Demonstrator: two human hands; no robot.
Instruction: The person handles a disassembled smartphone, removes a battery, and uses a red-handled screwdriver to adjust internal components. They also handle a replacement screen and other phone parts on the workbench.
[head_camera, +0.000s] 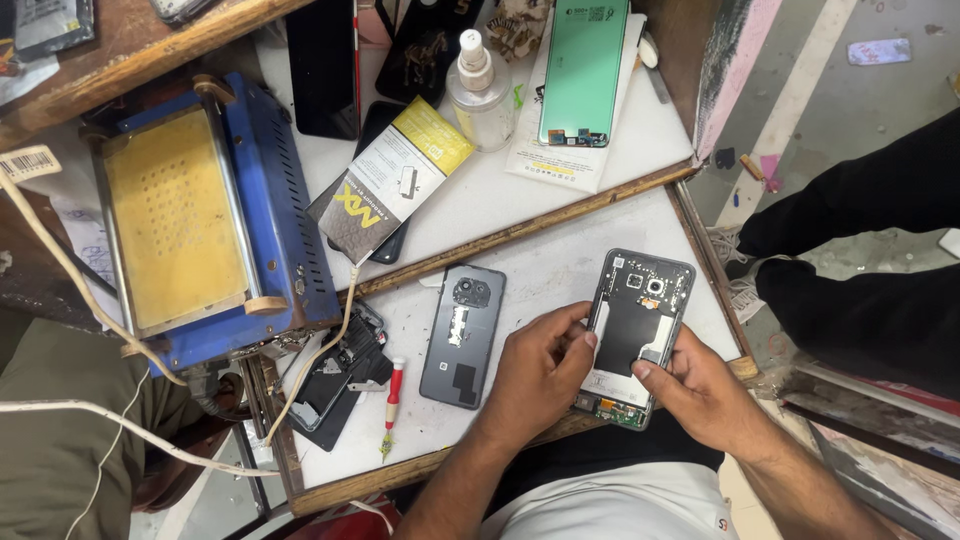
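Lower right of frame: left hand (535, 375) and right hand (700, 395) each pinch the opened phone body (635, 335) on the bench (540, 270); best to support both edges evenly, back cover (462, 335) just left

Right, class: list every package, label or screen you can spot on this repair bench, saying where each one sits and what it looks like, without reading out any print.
Card package: bench centre, leaning on a dark phone; flat rectangle, yellow top, grey-black lower part.
White packet: top right of the bench, under a green panel; white with a yellow strip.
Green panel: top of the bench; tall mint-green rectangle.
Barcode label: left edge; small white tag with black bars.
Black screen: top centre; dark, unlit rectangle.
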